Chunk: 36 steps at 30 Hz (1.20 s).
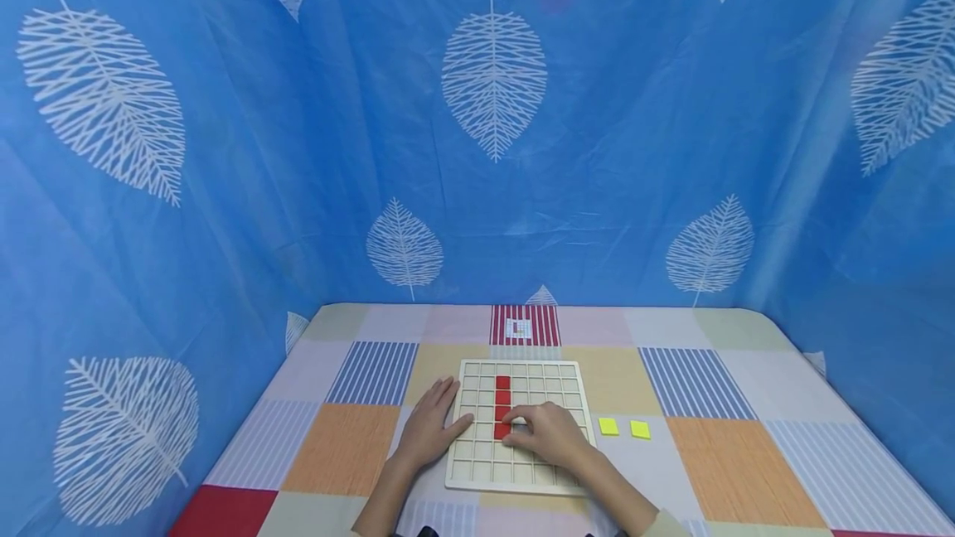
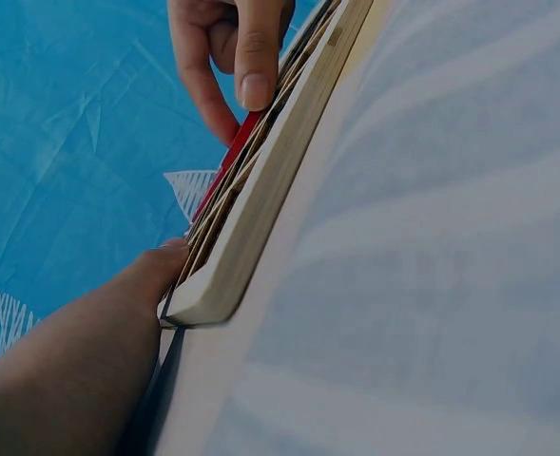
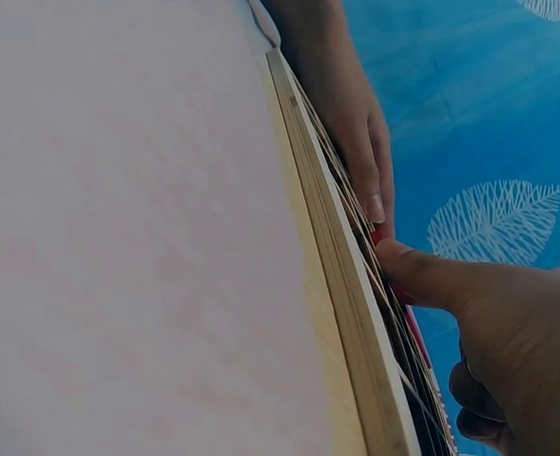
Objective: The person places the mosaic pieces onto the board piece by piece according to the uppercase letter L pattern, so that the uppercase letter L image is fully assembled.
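Note:
A pale wooden grid board (image 1: 515, 488) lies on the patterned cloth in the head view, with several red square tiles (image 1: 503, 383) in one column of its cells. My right hand (image 1: 552, 435) is over the board's right half and pinches the lowest red tile (image 1: 501, 431) between curved thumb and index finger. Along the board's left edge rests my left hand (image 1: 428, 428), fingers fairly straight and thumb reaching onto the rim. Both wrist views see the board edge-on, so most cells are hidden there; in the left one, the right thumb (image 2: 255, 90) touches red.
Two yellow square tiles (image 1: 608, 427) lie right of the board. At the table's back, a small white card (image 1: 518, 328) with a grid pattern lies on a red-striped patch. Blue curtains (image 1: 597, 147) with white leaves enclose the table on the back and sides.

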Available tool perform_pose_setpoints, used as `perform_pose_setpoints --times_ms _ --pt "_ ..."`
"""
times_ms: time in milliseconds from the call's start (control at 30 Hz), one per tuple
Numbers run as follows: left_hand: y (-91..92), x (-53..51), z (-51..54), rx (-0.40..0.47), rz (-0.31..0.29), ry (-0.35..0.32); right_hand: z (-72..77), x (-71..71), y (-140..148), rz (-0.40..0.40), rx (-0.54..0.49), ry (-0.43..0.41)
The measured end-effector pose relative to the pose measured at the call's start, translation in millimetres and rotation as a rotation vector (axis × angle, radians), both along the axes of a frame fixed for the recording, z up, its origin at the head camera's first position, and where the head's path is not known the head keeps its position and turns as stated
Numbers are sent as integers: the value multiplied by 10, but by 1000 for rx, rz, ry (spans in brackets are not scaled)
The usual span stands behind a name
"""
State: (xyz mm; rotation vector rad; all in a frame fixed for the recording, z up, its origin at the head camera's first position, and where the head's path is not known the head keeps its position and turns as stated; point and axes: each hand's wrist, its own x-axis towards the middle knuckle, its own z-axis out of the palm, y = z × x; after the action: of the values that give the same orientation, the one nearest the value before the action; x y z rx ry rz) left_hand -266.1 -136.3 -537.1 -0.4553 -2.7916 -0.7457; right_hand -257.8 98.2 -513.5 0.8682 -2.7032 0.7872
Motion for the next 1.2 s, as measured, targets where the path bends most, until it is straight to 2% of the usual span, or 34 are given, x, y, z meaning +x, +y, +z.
perform_pose_setpoints --times_ms 400,667,933,1133,1200 --pt "5 -21 23 -3 2 -2 -2 -17 0 -2 -16 35" --pt "7 -22 -1 -5 -1 0 31 24 70 -20 -38 -6" --pt "16 -13 4 7 -1 -1 122 84 450 -51 -77 -40" --pt "6 -9 20 -1 -6 -14 80 82 892 -136 -162 -79" --pt "2 -8 15 2 -7 -10 51 72 1026 -171 -179 -66"
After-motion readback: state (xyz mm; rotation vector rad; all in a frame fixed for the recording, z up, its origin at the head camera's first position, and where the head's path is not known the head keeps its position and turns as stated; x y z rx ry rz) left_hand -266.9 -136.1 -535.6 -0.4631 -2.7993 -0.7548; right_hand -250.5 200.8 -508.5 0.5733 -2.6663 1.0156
